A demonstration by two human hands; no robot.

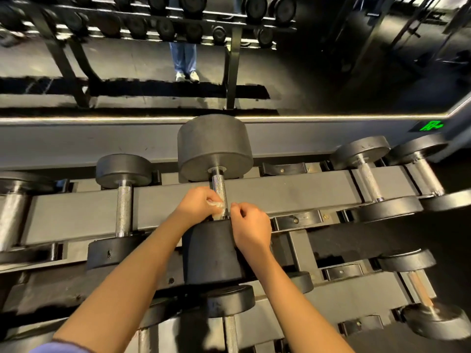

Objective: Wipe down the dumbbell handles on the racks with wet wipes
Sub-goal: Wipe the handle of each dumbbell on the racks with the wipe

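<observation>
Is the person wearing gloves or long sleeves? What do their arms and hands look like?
No gloves: the left hand and right hand are bare, with no rings or watch showing. Both forearms are bare too. A bit of pale purple sleeve shows high on the left arm.

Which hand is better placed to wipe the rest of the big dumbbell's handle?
Left. The left hand grips the wipe against the handle, with bare handle just above. The right hand sits beside it, fingers curled; whether it holds anything is unclear.

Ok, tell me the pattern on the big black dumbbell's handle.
Knurled silver metal handle: fine crosshatch, head view.
</observation>
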